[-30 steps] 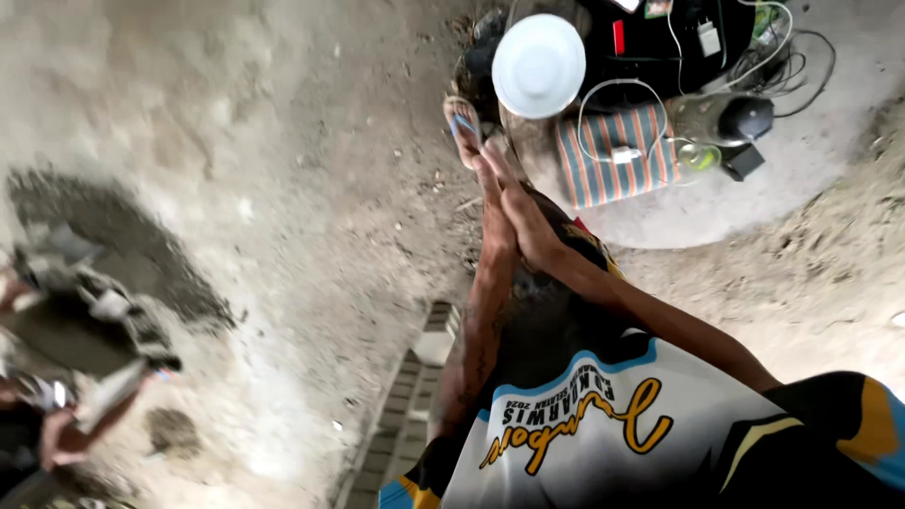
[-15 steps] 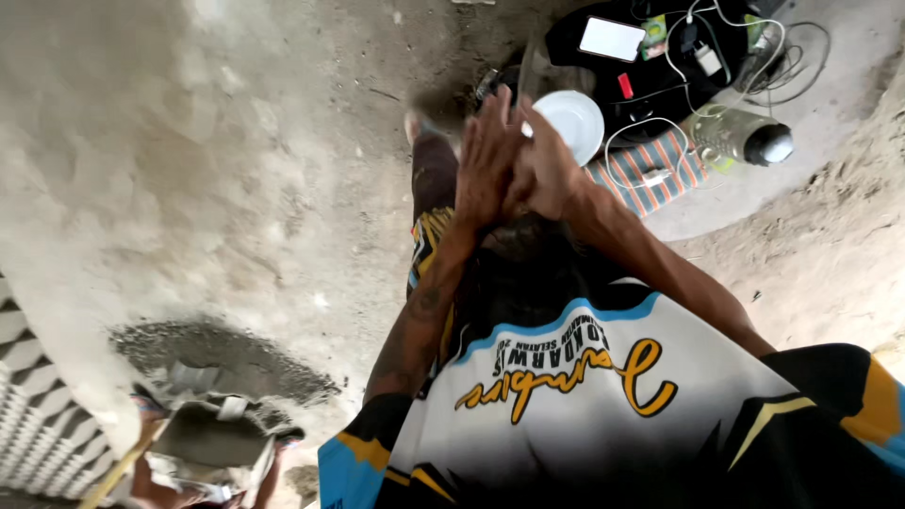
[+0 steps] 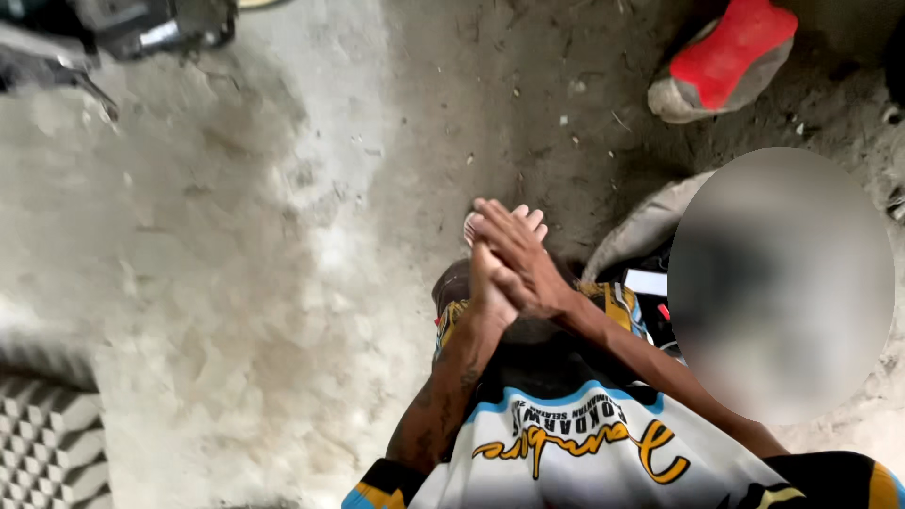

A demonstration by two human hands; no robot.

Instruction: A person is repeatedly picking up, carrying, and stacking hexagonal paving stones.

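Observation:
My left hand [image 3: 486, 286] and my right hand [image 3: 524, 256] are pressed flat against each other, palm to palm, fingers straight and pointing away from me. Neither hand holds anything. The left forearm [image 3: 441, 407] carries dark tattoo marks and rises from the lower left. From the lower right comes the right forearm [image 3: 650, 363]. Both hands hover over my knees, above a dusty concrete floor [image 3: 283, 245]. I wear a white, black and light blue jersey [image 3: 566, 452] with yellow lettering.
A red and grey object [image 3: 724, 57] lies at the top right. A grey sack [image 3: 646, 231] sits just right of my hands. Dark metal equipment [image 3: 113, 28] is at the top left, and a ribbed patterned block [image 3: 42, 452] at the lower left.
The view has swung across the floor: the white plate, striped cloth and cables are out of sight and the red object has appeared. My hands stay pressed together.

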